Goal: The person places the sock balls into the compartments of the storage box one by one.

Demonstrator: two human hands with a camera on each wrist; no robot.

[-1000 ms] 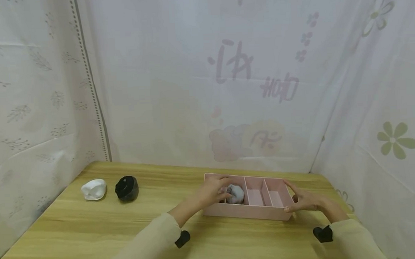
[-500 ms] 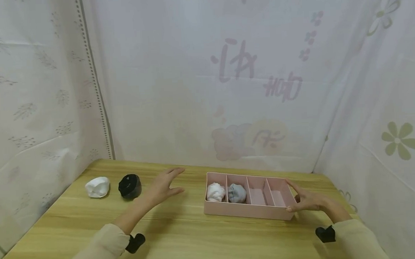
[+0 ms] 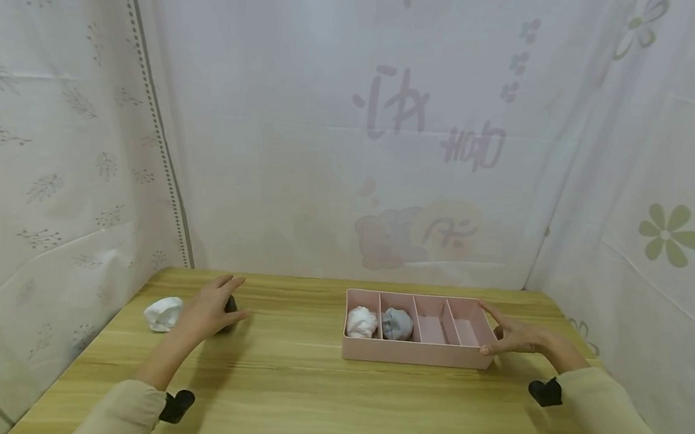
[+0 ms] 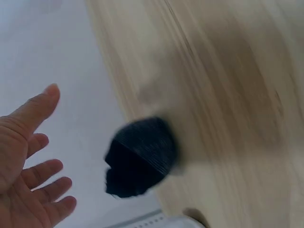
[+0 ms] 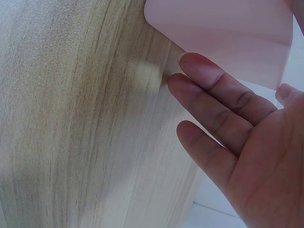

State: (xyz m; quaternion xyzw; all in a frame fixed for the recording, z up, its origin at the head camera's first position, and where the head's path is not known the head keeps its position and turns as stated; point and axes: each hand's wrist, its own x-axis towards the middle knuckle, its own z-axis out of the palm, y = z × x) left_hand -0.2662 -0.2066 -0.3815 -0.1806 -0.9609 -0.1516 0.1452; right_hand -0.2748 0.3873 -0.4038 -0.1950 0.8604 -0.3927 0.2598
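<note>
My left hand (image 3: pixel 208 307) hovers over a balled-up black sock (image 3: pixel 230 306), partly hiding it in the head view. Its fingers are spread and hold nothing. In the left wrist view the black sock (image 4: pixel 142 156) shows ribbed fabric, apart from the thumb and fingers. My right hand (image 3: pixel 516 336) holds the right end of a pink divided box (image 3: pixel 417 355), thumb at the front corner and index finger at the back corner. The other fingers (image 5: pixel 213 118) lie extended beside the pink wall (image 5: pixel 228 42). A white bundle (image 3: pixel 361 322) and a grey bundle (image 3: pixel 397 323) sit in the two left compartments.
A white balled-up sock (image 3: pixel 163 314) lies on the wooden table (image 3: pixel 309 400), left of my left hand. The box's two right compartments (image 3: pixel 469 331) show bare pink bottoms. Patterned curtains (image 3: pixel 298 148) rise behind the table and at both sides.
My left hand has come out of the box's left compartment, leaving the white bundle there, and moved left to the black sock. My right hand stays at the box's end.
</note>
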